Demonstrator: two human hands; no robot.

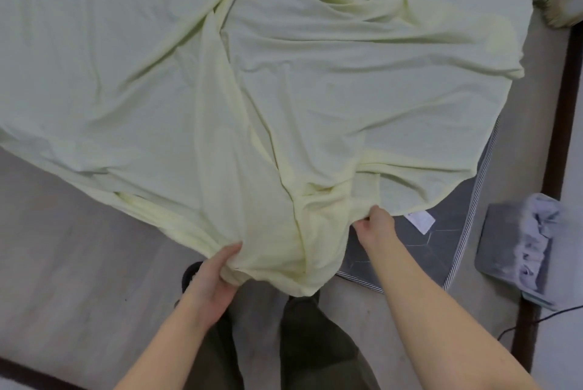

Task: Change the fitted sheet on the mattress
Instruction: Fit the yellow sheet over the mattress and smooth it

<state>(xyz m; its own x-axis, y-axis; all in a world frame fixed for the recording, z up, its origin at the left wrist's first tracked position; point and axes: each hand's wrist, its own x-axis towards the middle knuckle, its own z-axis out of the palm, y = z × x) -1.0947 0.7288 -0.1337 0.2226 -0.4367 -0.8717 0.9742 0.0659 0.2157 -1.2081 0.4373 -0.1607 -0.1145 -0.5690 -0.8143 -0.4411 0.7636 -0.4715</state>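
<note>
1. The pale yellow fitted sheet (284,74) lay loose and deeply creased across most of the bed, with one long fold running diagonally toward the near corner. Pulling hard along that twist would likely have dragged the far side out of place, not seated the near one.
2. The grey mattress (448,251) showed bare at its near right corner, with the sheet not yet tucked round it. If the sheet's corner pocket was not the part being held, the fabric would probably have gone on crooked and sprung back off.
3. A crumpled grey cloth (533,244) sat heaped on a grey container just beside the mattress to the right, well apart from the work.
4. The left hand (217,276) gripped a thick bunch of the sheet's near edge, fingers curled into the fabric, which hung down in front of the person's dark trousers (315,342). So much slack gathered in one fist risked a lumpy tuck, and the drooping cloth could have been trodden on.
5. The right hand (375,225) pinched the sheet's hem just beside the exposed corner. A hold that light could have slipped once the elastic tightened.
6. A white label (421,221) lay on the bare mattress top, close to that hem.
</note>
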